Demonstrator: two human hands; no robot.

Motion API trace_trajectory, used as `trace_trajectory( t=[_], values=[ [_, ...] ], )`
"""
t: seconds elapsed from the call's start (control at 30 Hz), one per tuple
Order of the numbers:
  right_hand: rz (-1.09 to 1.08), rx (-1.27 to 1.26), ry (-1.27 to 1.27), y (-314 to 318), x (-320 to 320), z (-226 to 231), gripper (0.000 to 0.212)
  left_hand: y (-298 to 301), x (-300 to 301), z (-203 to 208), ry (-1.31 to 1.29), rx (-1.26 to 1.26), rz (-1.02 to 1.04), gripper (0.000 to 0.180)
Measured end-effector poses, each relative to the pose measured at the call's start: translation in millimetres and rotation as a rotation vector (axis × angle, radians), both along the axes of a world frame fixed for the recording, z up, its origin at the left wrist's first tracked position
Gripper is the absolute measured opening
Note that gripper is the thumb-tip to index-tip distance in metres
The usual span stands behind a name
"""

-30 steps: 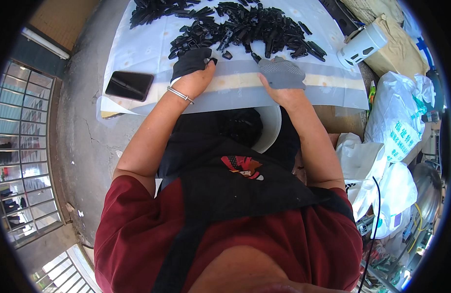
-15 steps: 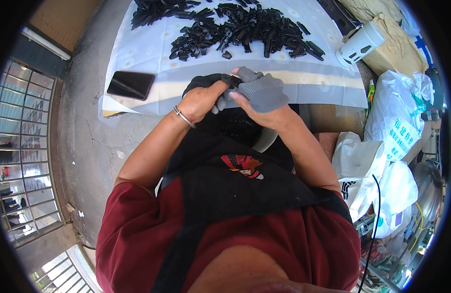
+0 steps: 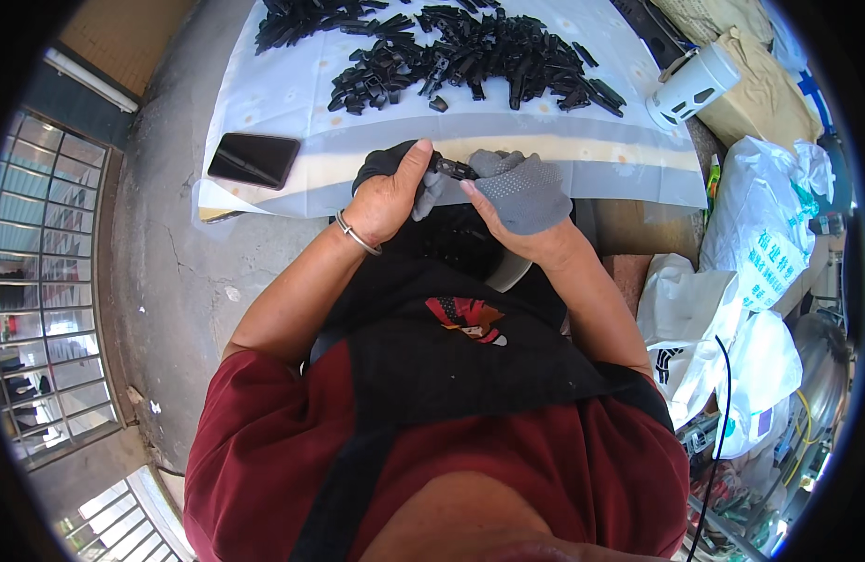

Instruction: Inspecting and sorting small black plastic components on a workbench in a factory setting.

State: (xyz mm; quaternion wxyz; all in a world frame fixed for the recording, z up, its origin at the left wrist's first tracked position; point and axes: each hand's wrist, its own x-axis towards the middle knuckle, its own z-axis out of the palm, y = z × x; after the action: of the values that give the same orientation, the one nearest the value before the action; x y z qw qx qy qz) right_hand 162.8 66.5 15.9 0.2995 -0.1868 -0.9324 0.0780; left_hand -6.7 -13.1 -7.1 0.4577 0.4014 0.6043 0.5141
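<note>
Between my two hands, just over the table's near edge, is a small black plastic part. My left hand, in a black and grey glove with the thumb bare, grips its left end. The gloved fingers of my right hand, grey with pale dots and a bare thumb, close round its right end. Below them, at my lap, a pale-rimmed container holds dark pieces that are hard to make out. A large heap of similar black parts lies on the table beyond my hands, with one loose piece at its near side.
A phone lies at the left of the cloth-covered table. At the right edge stands a white tumbler. White plastic bags and a black cable are to my right, a barred window to my left.
My hands have moved slightly apart, uncovering more of the black part between them. My left thumb has lifted upright, and my right hand has shifted a little right.
</note>
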Motion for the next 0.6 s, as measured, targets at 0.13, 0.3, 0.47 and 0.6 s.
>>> trace_trajectory(
  t=[0.13,0.3,0.47,0.6],
  values=[
    [-0.051,0.114,-0.16,-5,-6,7,0.02,3,10,1,0.365,0.257,0.104,0.037],
    [0.037,0.137,-0.17,-5,-8,-12,0.024,3,18,-6,0.579,0.245,0.044,0.033],
    [0.106,-0.192,-0.176,9,0,-6,0.028,8,1,15,0.867,0.093,-0.185,0.037],
    [-0.283,0.053,-0.362,72,-4,0,0.026,48,-22,-4,1.258,0.165,0.044,0.031]
  ],
)
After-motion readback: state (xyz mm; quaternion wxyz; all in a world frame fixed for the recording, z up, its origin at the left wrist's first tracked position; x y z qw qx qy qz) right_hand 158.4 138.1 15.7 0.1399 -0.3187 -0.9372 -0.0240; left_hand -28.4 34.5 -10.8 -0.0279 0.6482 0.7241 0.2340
